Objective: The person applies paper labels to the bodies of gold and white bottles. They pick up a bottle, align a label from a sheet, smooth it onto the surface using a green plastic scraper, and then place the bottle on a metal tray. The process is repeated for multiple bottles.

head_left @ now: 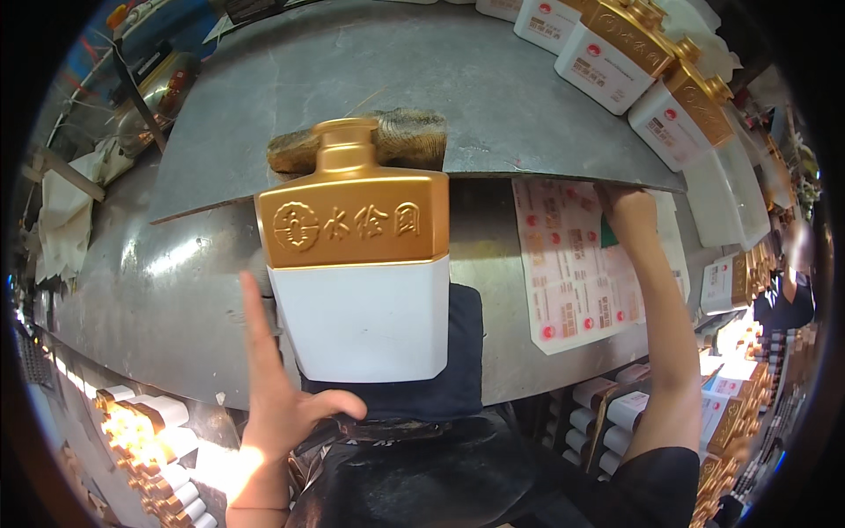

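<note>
In front of me a large bottle (356, 317), white below and shiny gold above with raised characters, leans its gold neck against a dark-stained wooden block (422, 141). Its base rests on a dark cloth (465, 352). My left hand (286, 400) is open beside the bottle's lower left, fingers stretched upward and thumb out to the right; it holds nothing. At the right, my right hand (632, 216) reaches to the edge of the grey board, over a sheet of printed red and gold decals (563, 282). A flat green piece (608, 234) shows beside it. My right fingertips are hidden.
The raised grey board (493, 97) spans the far side of the metal table (194, 299). Several decorated gold-and-white bottles (607, 70) line its far right, near a translucent plastic tub (726, 198). More bottles (167, 484) stand in rows below the table on both sides.
</note>
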Demonstrator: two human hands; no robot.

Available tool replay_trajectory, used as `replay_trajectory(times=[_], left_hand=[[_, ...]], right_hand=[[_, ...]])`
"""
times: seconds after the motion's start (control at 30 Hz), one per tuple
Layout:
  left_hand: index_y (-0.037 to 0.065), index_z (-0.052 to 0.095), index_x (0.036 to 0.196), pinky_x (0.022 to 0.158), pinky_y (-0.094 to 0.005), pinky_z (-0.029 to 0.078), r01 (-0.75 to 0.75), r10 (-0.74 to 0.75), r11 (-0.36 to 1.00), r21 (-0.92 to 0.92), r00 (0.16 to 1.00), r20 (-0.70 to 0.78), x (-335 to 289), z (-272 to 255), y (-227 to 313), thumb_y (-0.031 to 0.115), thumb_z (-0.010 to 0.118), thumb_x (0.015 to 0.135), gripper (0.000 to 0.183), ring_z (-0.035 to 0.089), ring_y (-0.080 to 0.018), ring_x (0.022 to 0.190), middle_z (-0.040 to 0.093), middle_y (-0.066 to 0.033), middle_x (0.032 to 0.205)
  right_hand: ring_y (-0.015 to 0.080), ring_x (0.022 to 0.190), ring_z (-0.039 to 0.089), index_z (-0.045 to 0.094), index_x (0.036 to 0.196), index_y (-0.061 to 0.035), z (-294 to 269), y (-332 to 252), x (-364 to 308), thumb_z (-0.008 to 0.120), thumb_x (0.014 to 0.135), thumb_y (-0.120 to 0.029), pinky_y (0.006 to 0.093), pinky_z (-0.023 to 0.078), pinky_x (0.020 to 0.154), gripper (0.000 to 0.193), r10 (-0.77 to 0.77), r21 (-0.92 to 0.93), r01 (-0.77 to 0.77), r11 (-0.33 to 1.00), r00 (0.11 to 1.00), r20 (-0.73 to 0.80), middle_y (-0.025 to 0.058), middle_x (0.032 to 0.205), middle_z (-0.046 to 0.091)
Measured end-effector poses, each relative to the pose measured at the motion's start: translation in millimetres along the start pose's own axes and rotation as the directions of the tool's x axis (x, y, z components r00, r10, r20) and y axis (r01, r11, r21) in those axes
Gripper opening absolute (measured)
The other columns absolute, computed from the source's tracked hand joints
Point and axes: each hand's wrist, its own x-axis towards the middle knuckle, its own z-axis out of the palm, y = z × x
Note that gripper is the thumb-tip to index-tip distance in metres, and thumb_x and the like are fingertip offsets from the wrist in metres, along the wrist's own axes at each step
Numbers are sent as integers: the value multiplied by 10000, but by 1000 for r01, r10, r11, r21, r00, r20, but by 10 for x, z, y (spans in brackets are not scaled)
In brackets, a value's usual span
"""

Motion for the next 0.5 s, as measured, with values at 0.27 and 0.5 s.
replay_trajectory(times=[0.27,0.5], left_hand=[[347,682,1161,1099,-703,-1,-643,550,676,359,765,335,163,36,287,266,660,812,360,423,-305,1338,550,30,779],[132,136,1534,1000,-428,404,-82,82,997,-7,995,60,225,62,228,85,885,590,1206,439,-373,1227,422,-207,1313]], right_hand=[[231,542,626,599,867,-53,-1689,-783,-223,647,864,-105,308,469,510,71,143,206,-131,970,988,-49,104,633,637],[88,507,584,569,834,2,-2847,-1792,9,640,871,-77,180,431,456,112,284,911,-409,-49,869,405,67,617,628]])
